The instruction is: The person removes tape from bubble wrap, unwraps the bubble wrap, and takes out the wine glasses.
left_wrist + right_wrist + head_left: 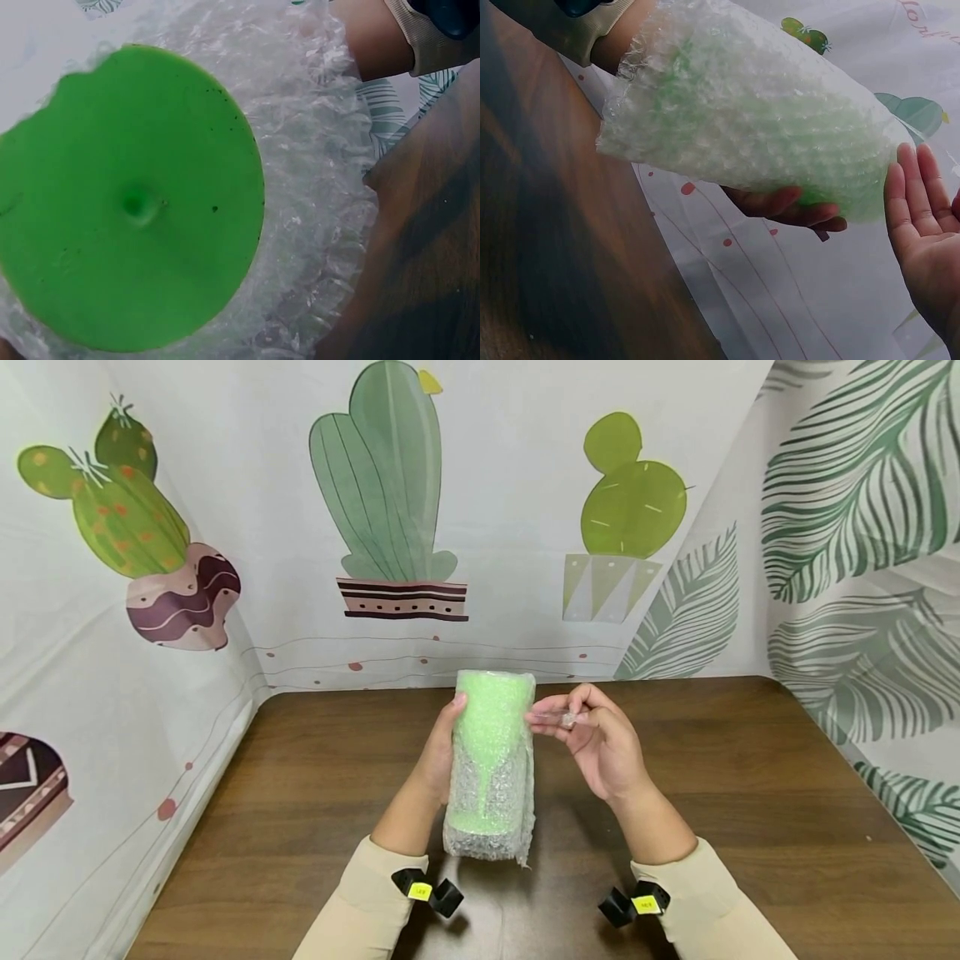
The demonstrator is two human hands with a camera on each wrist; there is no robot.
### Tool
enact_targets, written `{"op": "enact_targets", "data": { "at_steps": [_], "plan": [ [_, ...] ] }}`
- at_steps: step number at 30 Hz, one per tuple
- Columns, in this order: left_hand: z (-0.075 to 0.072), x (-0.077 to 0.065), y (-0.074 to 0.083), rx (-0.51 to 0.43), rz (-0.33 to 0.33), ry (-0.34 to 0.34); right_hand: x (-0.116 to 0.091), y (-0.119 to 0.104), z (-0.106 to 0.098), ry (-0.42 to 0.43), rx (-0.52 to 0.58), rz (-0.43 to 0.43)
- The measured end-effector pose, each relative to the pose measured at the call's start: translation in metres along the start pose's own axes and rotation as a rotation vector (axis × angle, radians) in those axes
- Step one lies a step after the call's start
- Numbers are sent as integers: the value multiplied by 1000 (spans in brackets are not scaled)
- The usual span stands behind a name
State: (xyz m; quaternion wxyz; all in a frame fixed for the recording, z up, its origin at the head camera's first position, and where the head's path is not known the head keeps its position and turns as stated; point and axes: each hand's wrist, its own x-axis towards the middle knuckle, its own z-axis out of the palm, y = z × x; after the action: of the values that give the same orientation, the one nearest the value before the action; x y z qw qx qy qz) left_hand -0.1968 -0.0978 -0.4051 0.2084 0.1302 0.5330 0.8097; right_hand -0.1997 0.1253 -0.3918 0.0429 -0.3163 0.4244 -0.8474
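Note:
A bright green goblet (pixel 491 718) stands upright, wrapped in clear bubble wrap (pixel 468 845). My left hand (pixel 435 752) grips the wrapped goblet from its left side, thumb near the top. Its fingers (pixel 784 206) curl under the bubble wrap in the right wrist view. The goblet's round green base (pixel 135 206) fills much of the left wrist view, with bubble wrap around it. Beside the goblet's upper right, my right hand (pixel 603 739) pinches a small clear strip (pixel 558 718) that looks like tape, fingertips close to the wrap's edge.
A brown wooden table (pixel 315 810) lies beneath the hands. Behind and beside it hangs a white cloth (pixel 517 527) printed with cacti and leaves. Black wrist cameras (pixel 431 891) sit on both sleeves.

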Motion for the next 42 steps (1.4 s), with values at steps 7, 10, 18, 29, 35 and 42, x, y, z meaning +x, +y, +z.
{"op": "enact_targets", "data": {
  "at_steps": [7,10,18,29,35,42],
  "plan": [
    [0,0,2,-27,-5,-2,1,0,0,9,30,-14],
    [0,-1,2,-12,8,19,0,0,0,12,43,-19],
    [-1,-1,3,-17,20,27,0,0,0,25,67,-4],
    [-2,-1,5,-16,51,36,0,-1,0,43,38,16],
    [-2,-3,7,-38,52,49,0,-1,-2,56,55,17],
    [-2,-5,9,-74,40,64,1,-2,-2,66,65,11]
  ]
}}
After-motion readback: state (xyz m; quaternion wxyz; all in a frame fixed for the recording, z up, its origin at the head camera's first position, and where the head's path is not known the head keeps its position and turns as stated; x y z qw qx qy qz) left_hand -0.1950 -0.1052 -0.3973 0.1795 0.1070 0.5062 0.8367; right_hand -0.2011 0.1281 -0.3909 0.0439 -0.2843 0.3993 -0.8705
